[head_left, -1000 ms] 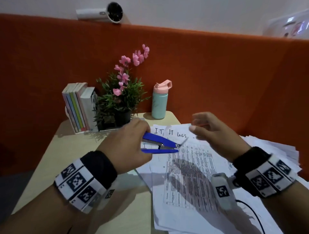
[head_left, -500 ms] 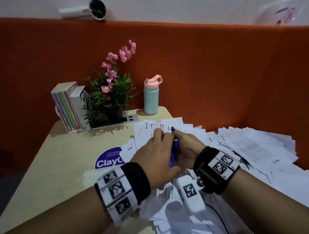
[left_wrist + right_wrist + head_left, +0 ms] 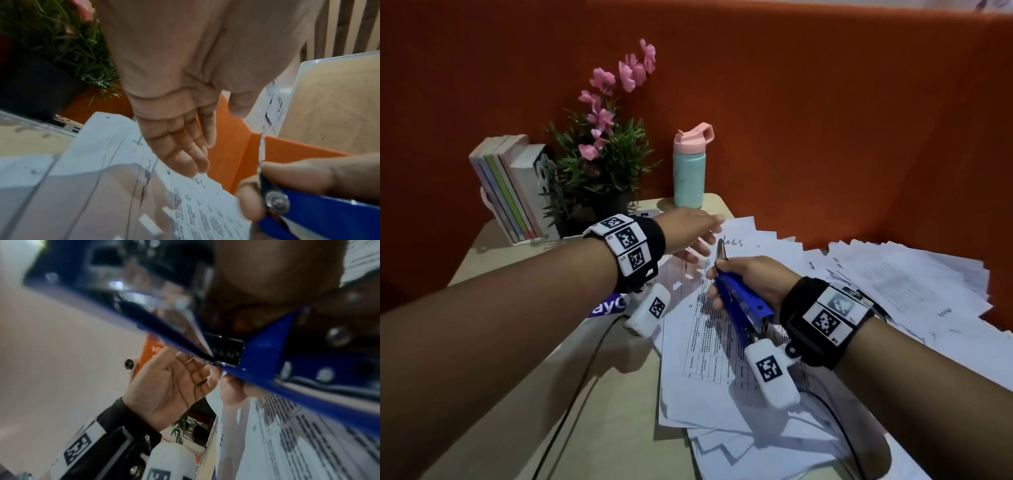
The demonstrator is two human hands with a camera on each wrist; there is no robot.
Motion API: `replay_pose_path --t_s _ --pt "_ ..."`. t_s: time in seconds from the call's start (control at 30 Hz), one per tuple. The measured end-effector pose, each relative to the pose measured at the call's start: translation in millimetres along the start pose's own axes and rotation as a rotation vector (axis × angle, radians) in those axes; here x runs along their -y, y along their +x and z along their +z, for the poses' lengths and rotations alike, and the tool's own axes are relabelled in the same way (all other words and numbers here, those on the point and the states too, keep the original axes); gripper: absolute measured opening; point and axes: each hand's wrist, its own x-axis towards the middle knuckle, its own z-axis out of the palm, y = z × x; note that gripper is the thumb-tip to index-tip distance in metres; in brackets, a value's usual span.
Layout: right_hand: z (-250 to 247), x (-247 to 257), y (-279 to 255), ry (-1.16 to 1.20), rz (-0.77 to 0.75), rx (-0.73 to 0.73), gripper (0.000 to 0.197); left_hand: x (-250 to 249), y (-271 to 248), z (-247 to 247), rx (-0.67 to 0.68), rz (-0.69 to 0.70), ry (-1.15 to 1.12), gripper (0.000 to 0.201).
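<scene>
A blue enamelled metal stapler (image 3: pixel 743 306) is clasped in the grip of the right hand (image 3: pixel 755 279). The fingers and thumb are curled round its narrow body, so that only a thin silvery metal tip is left showing beyond the fingertips. The tool is held slantwise, its front end aimed away from the body and its hinged rear, studded with small shiny rivets, reaching back toward the wrist. It is poised low over a white printed sheet (image 3: pixel 697 356) ruled into a grid of dense black text; whether the sheet is touched by it cannot be told. A handwritten heading is seen at the far edge of that sheet, just beyond the tip. The left hand (image 3: pixel 690 232) is stretched out flat just beside the tip, over the same far edge, with its fingers straight and pressed together, the thumb set apart and nothing held; contact with the paper cannot be made out. The sheet is laid on top of a loose, fanned heap of thin white papers (image 3: pixel 914 284), by which the right half of the pale, smooth table (image 3: pixel 599 421) is covered. A blue sticker (image 3: pixel 608 306) with white lettering is partly hidden by the left wrist. At the far edge of the table are ranged a mint-green cylindrical bottle (image 3: pixel 688 174) with a pink lid, a potted plant (image 3: pixel 602 168) with spiky green leaves and pink blossoms, and a row of thin upright books (image 3: pixel 512 192). The table is backed by an orange, felt-like partition (image 3: pixel 825 113).
</scene>
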Motion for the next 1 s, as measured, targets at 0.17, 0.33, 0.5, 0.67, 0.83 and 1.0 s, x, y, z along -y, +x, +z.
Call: replay_pose_path --t_s 0.17,0.33,0.5,0.67,0.83,1.0 --pt "0 13 4 -0.018 -0.044 0.006 0.027 -6 -1 0 0.113 0.115 0.295 0.033" --pt "1 8 -5 -0.185 -0.188 0.033 0.038 8 0 -9 0.166 0.009 0.049 0.022" --pt "-1 5 -13 -0.698 -0.319 -0.097 0.067 10 -2 -5 0.158 -0.126 -0.013 0.02" --pt "-12 0 -15 -0.879 -0.293 -0.171 0.059 18 24 -18 -0.269 0.114 0.611 0.034" --pt "-22 -9 -15 -0.739 -0.196 -0.146 0.048 38 36 -18 -0.086 -0.021 0.9 0.068" --pt "-25 -13 -11 -0.691 -0.181 -0.148 0.044 47 46 -12 -0.187 0.031 0.949 0.063"
